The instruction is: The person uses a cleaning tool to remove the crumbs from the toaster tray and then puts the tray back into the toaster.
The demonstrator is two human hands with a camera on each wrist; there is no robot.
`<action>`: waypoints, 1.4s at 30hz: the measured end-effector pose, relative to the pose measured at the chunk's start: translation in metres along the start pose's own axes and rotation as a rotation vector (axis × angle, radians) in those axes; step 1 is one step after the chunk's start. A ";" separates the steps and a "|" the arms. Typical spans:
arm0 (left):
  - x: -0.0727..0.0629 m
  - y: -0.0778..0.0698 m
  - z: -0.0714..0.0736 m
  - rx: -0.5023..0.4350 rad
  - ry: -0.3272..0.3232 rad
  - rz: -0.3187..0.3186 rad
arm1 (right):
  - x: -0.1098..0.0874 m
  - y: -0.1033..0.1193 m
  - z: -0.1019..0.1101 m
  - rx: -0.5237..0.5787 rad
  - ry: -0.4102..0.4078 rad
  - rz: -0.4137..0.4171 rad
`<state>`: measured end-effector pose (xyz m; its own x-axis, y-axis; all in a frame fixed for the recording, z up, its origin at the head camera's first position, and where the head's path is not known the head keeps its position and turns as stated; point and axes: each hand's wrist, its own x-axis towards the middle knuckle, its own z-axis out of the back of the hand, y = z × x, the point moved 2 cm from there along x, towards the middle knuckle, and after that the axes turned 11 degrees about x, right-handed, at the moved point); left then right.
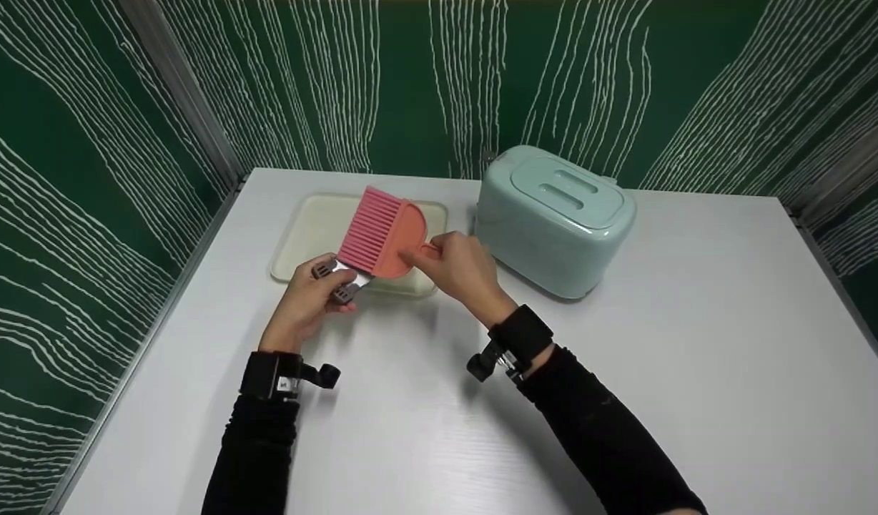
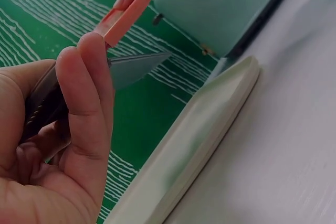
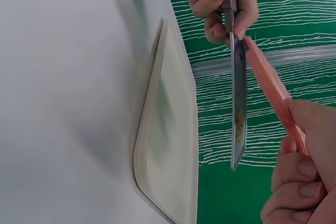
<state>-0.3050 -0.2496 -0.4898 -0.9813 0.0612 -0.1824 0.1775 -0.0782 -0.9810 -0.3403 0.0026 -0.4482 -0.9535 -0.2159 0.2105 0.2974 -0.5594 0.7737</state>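
My left hand pinches a metal crumb tray by its grey slotted end, thumb on top. Brown crumbs lie along the metal strip in the right wrist view. In my right hand is a small orange brush with pink bristles, gripped by its short handle. The bristles lie against the crumb tray near the left thumb and cover much of its metal in the head view. Both things are held above a cream rectangular tray on the table.
A mint-green toaster with a lid over its top stands just right of the cream tray. Green walls with white wavy lines enclose the back and sides of the white table.
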 end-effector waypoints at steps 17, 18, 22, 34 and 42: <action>0.005 0.005 0.001 -0.035 -0.149 -0.022 | 0.008 -0.003 -0.016 -0.020 -0.003 0.028; 0.005 0.005 0.001 -0.033 -0.151 -0.027 | 0.008 -0.003 -0.017 -0.023 -0.003 0.032; 0.006 0.006 0.000 -0.014 -0.155 -0.045 | 0.010 -0.003 -0.020 -0.031 0.003 0.041; 0.007 0.003 -0.001 0.080 -0.209 -0.104 | 0.017 -0.003 -0.023 -0.073 -0.006 0.038; 0.007 0.003 -0.004 0.094 -0.250 -0.104 | 0.018 -0.008 -0.022 -0.105 -0.022 0.004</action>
<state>-0.3107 -0.2459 -0.4946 -0.9839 -0.1723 -0.0478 0.0786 -0.1770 -0.9811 -0.3583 -0.0145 -0.4636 -0.9527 -0.2017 0.2273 0.3039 -0.6395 0.7062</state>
